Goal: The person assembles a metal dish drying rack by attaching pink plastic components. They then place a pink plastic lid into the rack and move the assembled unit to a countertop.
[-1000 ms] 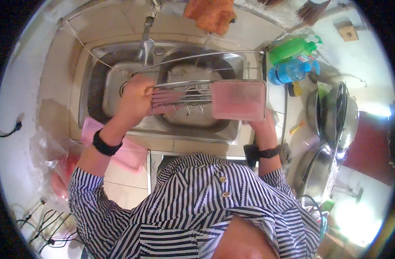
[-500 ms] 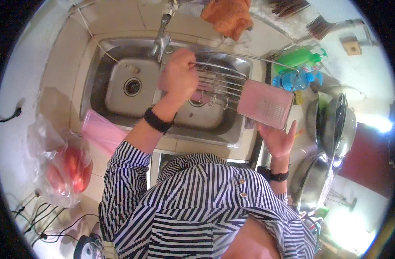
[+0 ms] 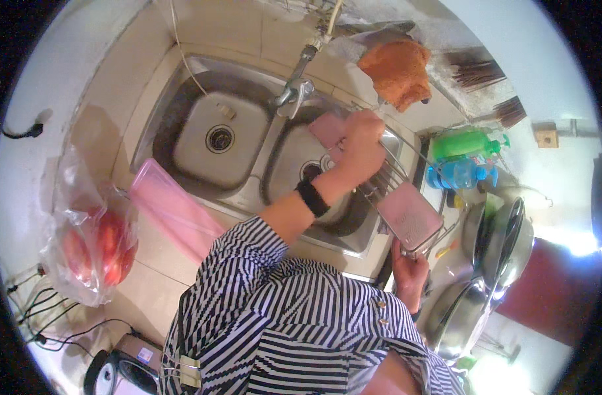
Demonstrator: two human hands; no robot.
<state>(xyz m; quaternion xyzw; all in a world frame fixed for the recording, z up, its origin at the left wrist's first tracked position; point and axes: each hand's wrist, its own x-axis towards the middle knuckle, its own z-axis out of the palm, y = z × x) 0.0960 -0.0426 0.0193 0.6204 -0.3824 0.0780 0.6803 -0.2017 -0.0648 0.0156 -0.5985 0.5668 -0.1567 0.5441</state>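
Observation:
A metal wire dish rack [image 3: 397, 166] is held slanting over the right sink basin. Closed on its far wires is my left hand [image 3: 360, 145], which hides part of the frame. At the near right end, my right hand [image 3: 409, 271] has its fingers curled around the rack's edge, beneath a pink perforated holder [image 3: 411, 216]. A second pink piece [image 3: 327, 130] shows left of my left hand, over the same basin. Whether it is fixed to the rack, I cannot tell.
The double steel sink [image 3: 251, 204] has a tap [image 3: 294, 92] at its back. A pink plastic basket [image 3: 176, 207] lies at front left, near bagged red things [image 3: 100, 247]. Green [image 3: 469, 145] and blue [image 3: 459, 174] bottles and metal pans [image 3: 501, 230] stand right. An orange cloth [image 3: 396, 72] hangs behind.
The view has turned and shifted. My left hand has moved right with the rack, which slants more steeply. My right hand, spread open before, has closed on the rack's near end.

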